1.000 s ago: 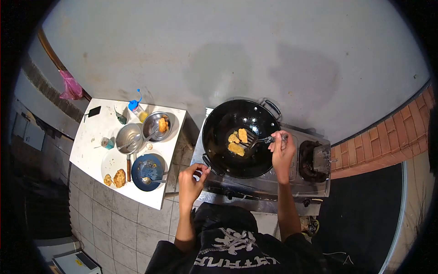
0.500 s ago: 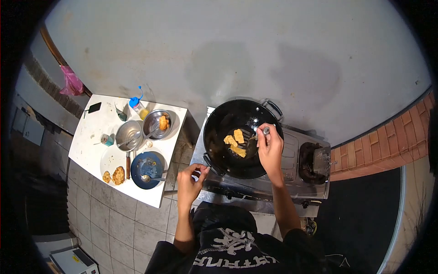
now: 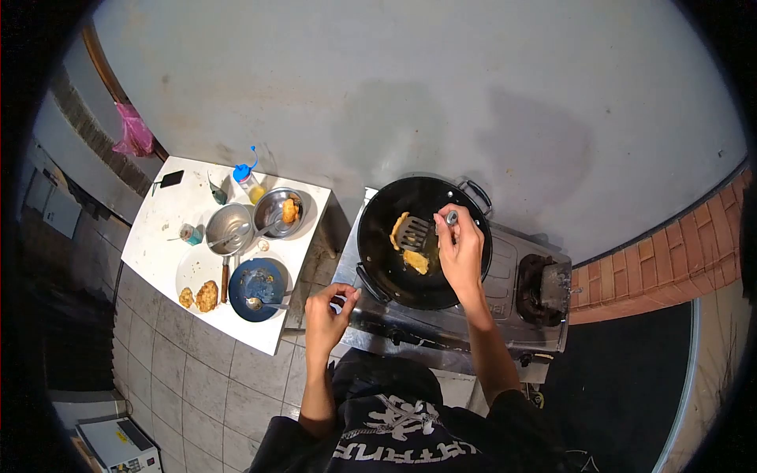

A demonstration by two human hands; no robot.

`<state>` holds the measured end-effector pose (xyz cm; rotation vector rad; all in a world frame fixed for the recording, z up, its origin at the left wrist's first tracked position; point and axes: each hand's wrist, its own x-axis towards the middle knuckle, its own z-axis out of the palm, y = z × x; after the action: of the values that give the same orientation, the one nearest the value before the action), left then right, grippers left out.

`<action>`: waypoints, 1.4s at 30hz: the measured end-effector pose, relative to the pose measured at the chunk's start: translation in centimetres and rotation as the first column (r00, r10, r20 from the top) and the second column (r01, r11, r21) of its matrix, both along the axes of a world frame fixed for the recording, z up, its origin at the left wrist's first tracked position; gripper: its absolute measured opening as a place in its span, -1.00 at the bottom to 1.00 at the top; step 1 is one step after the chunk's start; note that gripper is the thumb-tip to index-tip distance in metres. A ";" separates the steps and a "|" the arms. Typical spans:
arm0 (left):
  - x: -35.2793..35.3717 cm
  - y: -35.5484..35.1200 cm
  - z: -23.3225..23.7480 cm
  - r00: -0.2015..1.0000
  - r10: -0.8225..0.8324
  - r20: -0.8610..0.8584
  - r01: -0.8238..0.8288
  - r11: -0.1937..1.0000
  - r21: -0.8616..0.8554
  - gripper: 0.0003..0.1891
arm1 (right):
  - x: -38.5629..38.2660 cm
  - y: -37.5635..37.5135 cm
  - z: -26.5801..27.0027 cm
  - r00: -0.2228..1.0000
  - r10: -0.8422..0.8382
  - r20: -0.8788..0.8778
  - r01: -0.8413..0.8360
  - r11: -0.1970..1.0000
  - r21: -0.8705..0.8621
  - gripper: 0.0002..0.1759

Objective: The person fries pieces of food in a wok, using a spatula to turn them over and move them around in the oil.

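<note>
A black wok (image 3: 394, 282) sits on the left burner of a metal stove (image 3: 505, 276). My right hand (image 3: 461, 247) is closed round the handle of a slotted spatula (image 3: 412, 233), whose blade is inside the wok. A fried piece (image 3: 397, 230) stands tilted against the blade's left edge, and another yellow piece (image 3: 415, 262) lies just below it. Near the wok's lower left handle, my left hand (image 3: 330, 311) is held with curled fingers, thumb and fingertip close together; whether something small is between them is hard to make out.
On the white table (image 3: 158, 229) at the left are a blue plate (image 3: 246, 303), a saucepan (image 3: 223, 219), a metal bowl (image 3: 272, 201) with fried food, a white plate (image 3: 189, 272) with fried pieces, a blue-capped bottle (image 3: 251, 185) and a phone (image 3: 172, 179). A wall rises behind the stove.
The spatula blade has moved left and turned flat among the pieces. The upper pieces have shifted, one now tilted at the blade. My left hand has barely moved.
</note>
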<state>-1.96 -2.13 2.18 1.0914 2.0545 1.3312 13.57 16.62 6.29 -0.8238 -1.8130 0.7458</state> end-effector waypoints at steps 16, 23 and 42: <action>0.0 -0.8 -0.4 1.000 -0.016 0.011 0.016 1.000 0.005 -0.85 | 2.7 -0.7 -0.9 0.998 -0.054 -0.031 0.052 0.997 -0.063 -0.91; 0.1 -0.3 -1.7 1.000 -0.028 -0.013 0.029 0.997 0.078 -0.84 | 6.1 -1.2 -0.8 0.982 -0.176 -0.065 0.170 0.981 -0.089 -0.95; 0.5 2.0 -1.3 0.996 -0.090 -0.016 0.091 0.994 0.060 -0.86 | 7.7 0.3 -4.6 0.976 -0.211 -0.050 0.200 0.965 -0.171 -0.92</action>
<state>-1.48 -0.15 0.85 1.2076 1.9607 1.3524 21.25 16.90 1.68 -1.0654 -1.5917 0.7856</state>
